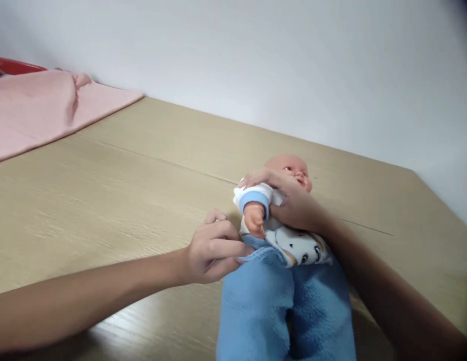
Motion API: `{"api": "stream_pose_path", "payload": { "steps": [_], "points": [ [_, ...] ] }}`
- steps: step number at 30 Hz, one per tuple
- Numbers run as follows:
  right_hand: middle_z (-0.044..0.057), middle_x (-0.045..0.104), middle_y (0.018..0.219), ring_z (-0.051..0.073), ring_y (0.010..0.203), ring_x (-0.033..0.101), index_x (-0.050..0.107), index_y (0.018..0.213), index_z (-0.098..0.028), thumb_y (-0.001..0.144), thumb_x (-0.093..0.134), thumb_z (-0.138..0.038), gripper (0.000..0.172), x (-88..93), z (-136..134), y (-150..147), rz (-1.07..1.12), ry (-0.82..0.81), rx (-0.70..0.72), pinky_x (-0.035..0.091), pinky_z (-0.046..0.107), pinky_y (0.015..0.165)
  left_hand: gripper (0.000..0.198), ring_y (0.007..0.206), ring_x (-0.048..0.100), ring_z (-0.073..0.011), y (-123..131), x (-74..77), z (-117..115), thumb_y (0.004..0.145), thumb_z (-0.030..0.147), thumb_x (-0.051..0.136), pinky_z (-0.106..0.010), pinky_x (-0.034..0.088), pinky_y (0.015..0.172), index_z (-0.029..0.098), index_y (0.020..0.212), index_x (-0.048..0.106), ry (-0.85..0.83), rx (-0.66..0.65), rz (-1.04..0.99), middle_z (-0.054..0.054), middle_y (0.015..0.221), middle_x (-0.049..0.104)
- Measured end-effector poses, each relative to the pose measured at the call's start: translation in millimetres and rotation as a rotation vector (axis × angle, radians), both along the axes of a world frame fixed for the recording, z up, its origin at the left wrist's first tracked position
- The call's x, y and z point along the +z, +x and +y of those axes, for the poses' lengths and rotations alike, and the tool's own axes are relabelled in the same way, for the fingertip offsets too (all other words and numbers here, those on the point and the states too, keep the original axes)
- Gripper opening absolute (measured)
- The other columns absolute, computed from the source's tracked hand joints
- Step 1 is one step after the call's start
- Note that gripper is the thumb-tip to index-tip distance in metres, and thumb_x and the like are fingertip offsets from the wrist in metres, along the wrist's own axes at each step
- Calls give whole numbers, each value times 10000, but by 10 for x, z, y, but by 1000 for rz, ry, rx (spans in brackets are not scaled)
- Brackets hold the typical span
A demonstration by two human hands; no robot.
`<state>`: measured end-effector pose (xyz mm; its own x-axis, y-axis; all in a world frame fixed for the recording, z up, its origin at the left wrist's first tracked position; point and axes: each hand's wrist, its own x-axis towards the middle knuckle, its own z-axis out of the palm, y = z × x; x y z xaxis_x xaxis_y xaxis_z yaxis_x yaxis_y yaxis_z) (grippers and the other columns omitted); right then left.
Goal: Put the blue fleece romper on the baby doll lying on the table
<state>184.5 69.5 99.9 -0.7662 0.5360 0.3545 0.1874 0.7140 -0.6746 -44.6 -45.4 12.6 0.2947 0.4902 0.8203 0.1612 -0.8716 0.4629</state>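
Observation:
A baby doll (288, 165) lies on its back on the table, its head away from me. It wears a white printed top (303, 246) with blue cuffs and fluffy blue trousers (258, 301). My left hand (216, 248) pinches the trousers' waistband at the doll's side, fingers curled. Across the doll's chest and upper arm lies my right hand (293, 200), wrapped round the sleeve. The doll's small hand (255, 219) sticks out of the blue cuff between my two hands. The trouser legs run out of view at the bottom.
A wooden table (143, 210) with thin seams lies beneath, against a pale wall (256, 65). At the far left a pink cloth (48, 108) is spread over the table, with a red object (17, 65) partly showing behind it.

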Motion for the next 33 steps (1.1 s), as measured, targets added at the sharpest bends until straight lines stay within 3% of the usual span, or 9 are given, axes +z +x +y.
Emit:
{"api": "stream_pose_path", "payload": {
  "steps": [4,11,13,15,17,19,22,27,33],
  "points": [
    [42,844,1300,277,1268,775,708,1114,-277,765,634,7,456,-83,-11,15,-39,12,137,553,423,1122,66,719,698,-189,66,-36,-22,1140,323,662,-418,506,799,301,1174,714,-73,-5,-165,-22,901,796],
    [82,835,1237,281,1151,755,640,987,-258,916,730,-125,176,-165,8,-20,-90,96,166,526,418,1015,310,920,723,-178,170,-115,-107,1121,152,674,-368,586,878,286,1400,655,-195,18,-413,-22,1076,753],
    [89,825,1244,271,1141,743,643,998,-250,942,716,-127,154,-187,19,-20,-100,109,178,520,411,1007,311,932,729,-159,180,-37,-112,1099,141,718,-325,604,868,277,1375,669,-180,56,-414,-17,1106,752],
    [95,814,1243,266,1131,731,655,1016,-242,948,702,-110,155,-204,19,-22,-99,135,201,517,402,993,178,816,708,-119,200,95,-97,1119,177,721,-246,583,744,272,1267,688,-252,72,-444,18,974,740],
    [93,801,1241,260,1125,714,663,1018,-237,930,691,-76,186,-211,7,-27,-114,180,221,510,394,992,38,603,619,-78,224,243,-61,1168,241,679,-176,485,563,270,1148,666,-469,33,-519,76,743,663],
    [85,786,1242,253,1127,700,669,1029,-236,888,674,-32,248,-212,-6,-33,-147,215,230,505,388,1007,92,447,536,-62,232,359,-8,1191,291,652,-155,414,458,274,1103,631,-694,-96,-569,117,625,610],
    [84,772,1231,245,1123,693,662,1018,-230,875,665,-27,248,-215,-11,-41,-162,202,226,508,379,1015,139,424,581,-61,178,429,78,1201,347,635,-159,464,463,268,1090,607,-804,-330,-522,110,663,679],
    [78,768,1177,242,1056,690,705,1085,-217,934,664,-86,205,-230,3,-36,-145,166,220,518,384,975,192,634,635,-58,-24,498,196,1133,321,769,-164,475,620,247,1119,593,-790,-337,-317,85,748,638],
    [99,755,1259,244,1139,685,744,1221,-218,1041,613,-136,237,-186,1,-35,-201,95,221,537,405,1039,244,809,662,-128,-229,646,369,1086,329,815,-285,519,774,240,1205,621,-756,-559,-51,3,977,672]
  ]
}}
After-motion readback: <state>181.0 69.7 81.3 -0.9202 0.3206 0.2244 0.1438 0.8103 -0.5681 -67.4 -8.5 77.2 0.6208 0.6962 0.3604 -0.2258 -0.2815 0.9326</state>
